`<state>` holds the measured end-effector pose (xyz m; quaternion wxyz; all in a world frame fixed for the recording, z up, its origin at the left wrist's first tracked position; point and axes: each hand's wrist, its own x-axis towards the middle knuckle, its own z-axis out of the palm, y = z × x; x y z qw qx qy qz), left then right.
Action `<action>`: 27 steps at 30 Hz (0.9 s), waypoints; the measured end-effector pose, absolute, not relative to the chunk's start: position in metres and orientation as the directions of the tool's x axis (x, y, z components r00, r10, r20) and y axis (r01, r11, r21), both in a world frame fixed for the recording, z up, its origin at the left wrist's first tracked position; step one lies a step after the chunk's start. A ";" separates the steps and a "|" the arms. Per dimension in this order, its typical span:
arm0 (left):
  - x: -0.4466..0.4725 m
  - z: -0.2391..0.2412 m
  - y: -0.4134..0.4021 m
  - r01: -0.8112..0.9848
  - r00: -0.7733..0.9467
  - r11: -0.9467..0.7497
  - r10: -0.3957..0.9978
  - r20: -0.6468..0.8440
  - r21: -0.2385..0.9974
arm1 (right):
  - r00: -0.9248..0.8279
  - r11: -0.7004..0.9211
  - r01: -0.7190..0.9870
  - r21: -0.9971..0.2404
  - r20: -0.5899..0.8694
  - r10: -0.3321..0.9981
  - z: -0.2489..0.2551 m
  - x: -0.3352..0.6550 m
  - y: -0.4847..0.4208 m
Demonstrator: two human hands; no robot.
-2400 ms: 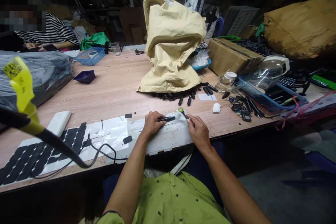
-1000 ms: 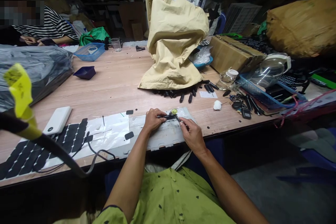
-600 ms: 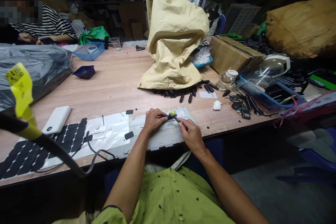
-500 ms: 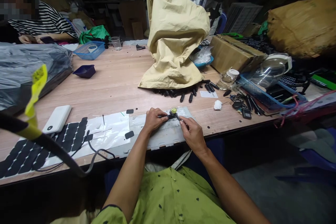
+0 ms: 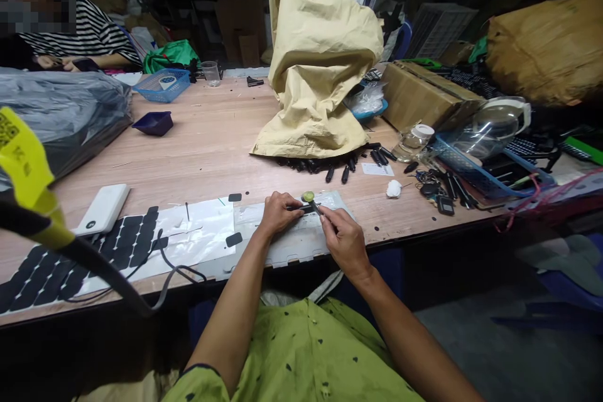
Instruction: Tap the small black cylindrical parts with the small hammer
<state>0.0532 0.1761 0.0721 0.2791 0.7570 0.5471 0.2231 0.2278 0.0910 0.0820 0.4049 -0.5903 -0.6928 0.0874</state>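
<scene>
My left hand (image 5: pixel 277 214) pinches a slim black stick-shaped part (image 5: pixel 301 206) and holds it flat on a pale plastic sheet (image 5: pixel 301 245) at the table's near edge. My right hand (image 5: pixel 345 241) is closed round a thin tool whose tip meets the black part at a small green round piece (image 5: pixel 308 196). A pile of similar black parts (image 5: pixel 330 168) lies beyond, at the foot of a crumpled beige sack (image 5: pixel 320 63).
Black solar cells (image 5: pixel 70 267), a white power bank (image 5: pixel 102 208) and a cable (image 5: pixel 174 273) lie at left. A blue basket (image 5: pixel 475 166), jar (image 5: pixel 414 140), cardboard box (image 5: pixel 424 97) and small black items crowd the right. A person in stripes (image 5: pixel 80 38) sits far left.
My hands have come together: the right hand's tool moved left until it met the black part. The view shifted slightly; the yellow tag at left swung about.
</scene>
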 end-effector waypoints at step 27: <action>0.057 0.076 0.177 0.607 0.270 -0.180 0.963 0.011 0.774 | 0.042 0.293 0.744 -0.601 0.479 0.877 0.087 0.236 0.093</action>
